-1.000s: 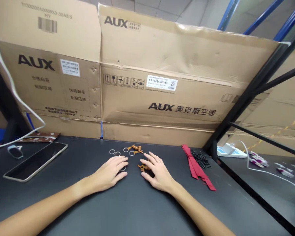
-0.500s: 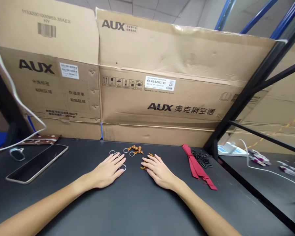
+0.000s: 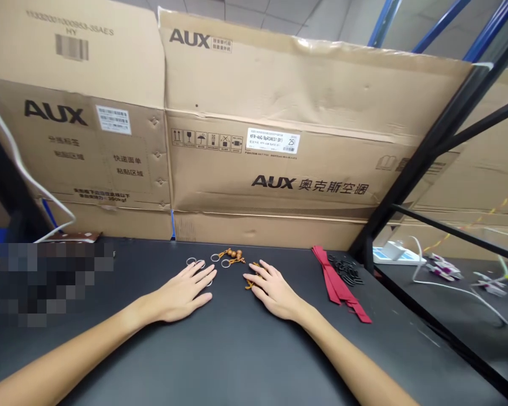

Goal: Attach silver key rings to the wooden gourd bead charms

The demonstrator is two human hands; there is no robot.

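My left hand [image 3: 185, 292] lies palm down on the dark tabletop, fingers spread, partly over some metal key rings [image 3: 191, 261]. Orange cord and what may be beads show from beneath the fingers of my right hand [image 3: 271, 287], which also rests flat and spread. Between and beyond the hands are keychains with brown wooden beads [image 3: 235, 254], orange cords and split rings [image 3: 226, 263]. What lies under both palms is hidden.
Red ribbon strips [image 3: 338, 285] and a pile of small black pieces [image 3: 346, 270] lie right of my hands. Tall cardboard [image 3: 254, 163] closes off the back. A black metal frame [image 3: 406, 175] slants on the right; a white cable [image 3: 34, 175] hangs at left.
The left fingers have shifted slightly, and the ring by the thumb is now mostly covered by them. The right hand stays flat in nearly the same place. The view has moved a little.
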